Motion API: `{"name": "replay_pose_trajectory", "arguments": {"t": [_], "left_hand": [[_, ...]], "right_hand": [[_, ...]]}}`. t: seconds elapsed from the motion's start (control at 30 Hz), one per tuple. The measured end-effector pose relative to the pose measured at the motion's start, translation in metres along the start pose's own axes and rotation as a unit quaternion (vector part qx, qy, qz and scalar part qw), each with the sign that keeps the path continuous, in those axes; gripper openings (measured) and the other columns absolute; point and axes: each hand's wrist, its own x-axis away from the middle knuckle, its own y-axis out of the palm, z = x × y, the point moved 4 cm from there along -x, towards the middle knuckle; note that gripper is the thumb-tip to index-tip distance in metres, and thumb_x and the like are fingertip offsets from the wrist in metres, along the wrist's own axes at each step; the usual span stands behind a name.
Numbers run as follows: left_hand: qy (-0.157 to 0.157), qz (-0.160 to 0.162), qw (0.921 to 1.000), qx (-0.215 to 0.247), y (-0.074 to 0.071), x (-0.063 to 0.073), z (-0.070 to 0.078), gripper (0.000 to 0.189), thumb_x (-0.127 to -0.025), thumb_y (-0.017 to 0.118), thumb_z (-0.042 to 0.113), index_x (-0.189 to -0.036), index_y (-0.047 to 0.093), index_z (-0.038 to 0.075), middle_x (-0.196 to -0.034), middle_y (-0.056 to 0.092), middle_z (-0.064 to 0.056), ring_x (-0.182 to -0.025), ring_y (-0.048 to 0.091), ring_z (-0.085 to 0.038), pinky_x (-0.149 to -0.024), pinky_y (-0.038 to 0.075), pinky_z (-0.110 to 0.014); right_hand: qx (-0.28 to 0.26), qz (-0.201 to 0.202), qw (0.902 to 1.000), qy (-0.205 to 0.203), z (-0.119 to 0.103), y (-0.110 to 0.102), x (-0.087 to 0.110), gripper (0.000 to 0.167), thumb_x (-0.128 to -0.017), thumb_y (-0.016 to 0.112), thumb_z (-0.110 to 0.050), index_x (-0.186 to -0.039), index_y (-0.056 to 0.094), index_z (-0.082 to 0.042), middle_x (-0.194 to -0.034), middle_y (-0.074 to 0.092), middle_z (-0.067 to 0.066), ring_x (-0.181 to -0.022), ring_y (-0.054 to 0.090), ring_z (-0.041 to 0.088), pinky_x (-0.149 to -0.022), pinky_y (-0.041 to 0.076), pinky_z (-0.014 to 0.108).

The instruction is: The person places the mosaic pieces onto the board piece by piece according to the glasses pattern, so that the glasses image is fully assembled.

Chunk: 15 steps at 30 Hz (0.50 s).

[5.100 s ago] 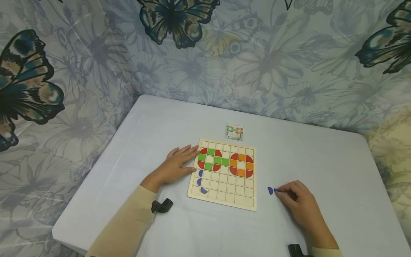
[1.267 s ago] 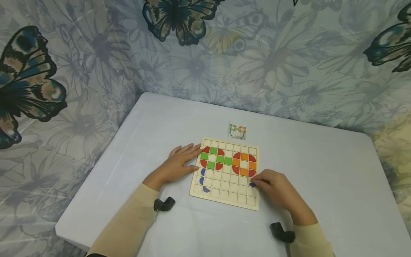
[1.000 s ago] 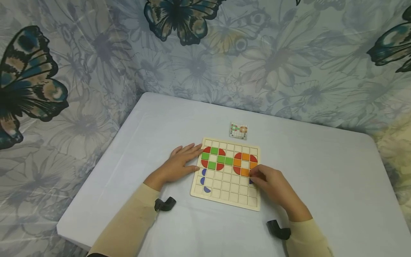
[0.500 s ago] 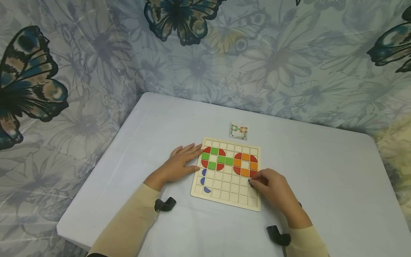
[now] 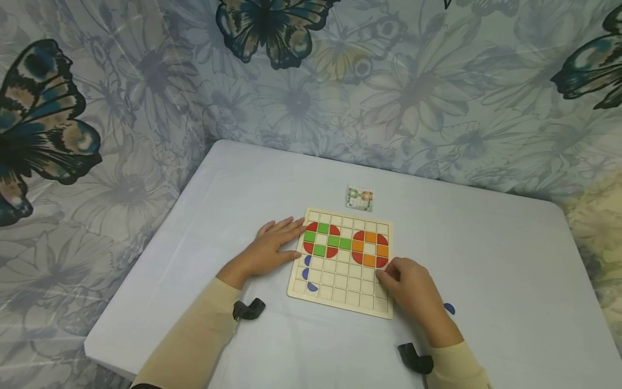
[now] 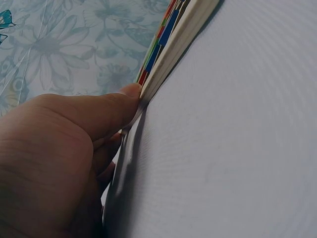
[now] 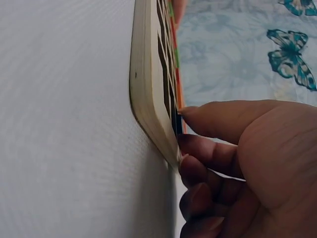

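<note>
A pale wooden grid board (image 5: 335,295) lies on the table, holding red, green and orange pieces in two ring shapes joined by a green square. Several blue half-circle pieces (image 5: 312,287) sit in its lower left cells. My left hand (image 5: 264,251) rests at the board's left edge, fingers fairly straight, the thumb touching the rim in the left wrist view. My right hand (image 5: 412,283) is over the right edge, just below the red-orange ring. In the right wrist view its thumb and index finger pinch a dark blue piece (image 7: 179,123) against the board; the head view hides that piece.
A small pattern card (image 5: 360,198) lies behind the board. Another blue half-circle piece (image 5: 449,308) is on the white tablecloth, beside my right wrist. A floral, butterfly-patterned cloth (image 5: 311,108) hangs behind the table.
My right hand has come from the table at the right to the board's right edge with a blue piece, shifting slightly there. My left hand has stayed at the left edge.
</note>
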Motion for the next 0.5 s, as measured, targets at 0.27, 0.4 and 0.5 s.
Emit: {"name": "replay_pose_trajectory", "arguments": {"t": [0.27,0.4,0.5], "left_hand": [[0.001,0.001,1.0,0.003,-0.0001,-0.0004,0.0004,0.074,-0.107,0.069,0.043,-0.171,0.039,0.023,-0.177,0.023,0.011,-0.165,0.01,-0.016,-0.13,-0.001,-0.05],[0.0,0.001,1.0,0.002,0.001,-0.001,-0.0006,0.073,-0.108,0.069,0.043,-0.172,0.038,0.023,-0.177,0.023,0.011,-0.165,0.01,-0.016,-0.13,-0.001,-0.05],[0.001,0.001,1.0,-0.001,0.0017,-0.0013,-0.0017,0.073,-0.108,0.069,0.043,-0.172,0.038,0.023,-0.178,0.023,0.01,-0.165,0.01,-0.016,-0.13,-0.001,-0.05]], "right_hand": [[-0.005,0.0,0.9998,0.021,-0.0012,-0.0016,0.0021,0.022,-0.106,0.071,-0.023,-0.091,0.075,-0.006,-0.077,0.058,0.003,-0.074,0.055,0.024,-0.061,0.046,0.036],[-0.015,-0.01,0.9995,0.026,-0.001,-0.0018,0.0027,0.024,-0.107,0.069,-0.023,-0.094,0.078,-0.005,-0.076,0.058,0.003,-0.074,0.055,0.023,-0.06,0.046,0.036],[-0.021,-0.016,0.9994,0.024,-0.0003,-0.0019,0.003,0.024,-0.107,0.068,-0.024,-0.096,0.078,-0.005,-0.076,0.058,0.003,-0.074,0.054,0.023,-0.06,0.046,0.036]]}}
